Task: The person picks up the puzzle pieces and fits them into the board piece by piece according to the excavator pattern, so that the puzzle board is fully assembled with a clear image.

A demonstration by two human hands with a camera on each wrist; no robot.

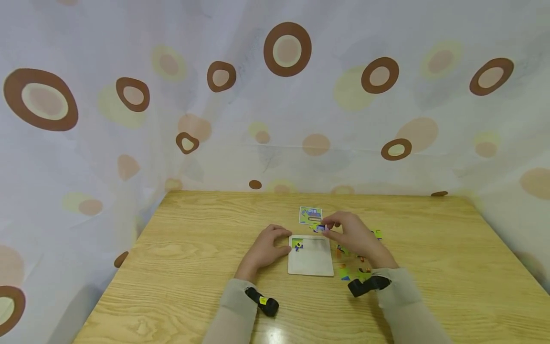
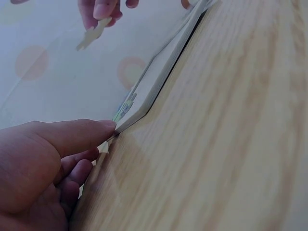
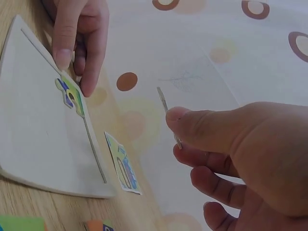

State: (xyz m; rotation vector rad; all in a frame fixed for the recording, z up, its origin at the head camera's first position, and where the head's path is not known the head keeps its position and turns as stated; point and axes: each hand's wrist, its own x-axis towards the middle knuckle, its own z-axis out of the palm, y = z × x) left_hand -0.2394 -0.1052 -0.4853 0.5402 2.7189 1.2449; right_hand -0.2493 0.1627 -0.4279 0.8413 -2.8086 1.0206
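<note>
Spotted cloth (image 1: pixel 232 38) forms the backdrop beyond a pale puzzle tray (image 1: pixel 311 263) lying on a wood-grain table (image 1: pixel 193 248). At the tray's far left corner, a person's left hand (image 1: pixel 267 246) steadies the frame, thumb against the left edge and index finger along the far one. Beyond the tray's far right edge, the right hand (image 1: pixel 350 234) pinches a green-and-purple jigsaw piece (image 1: pixel 319 228) between thumb and fingertips, raised clear of the surface. One fitted corner piece (image 1: pixel 297 244) sits inside the tray's far left corner; loose jigsaw pieces (image 1: pixel 343 272) lie to the tray's right, and a picture card (image 1: pixel 310 214) lies just past its far edge. Early placing appears to be the step in hand, with most of the tray bare. Next, the move likely calls for turning the pinched piece flat, lowering it into the tray and matching its tabs to the corner piece.
</note>
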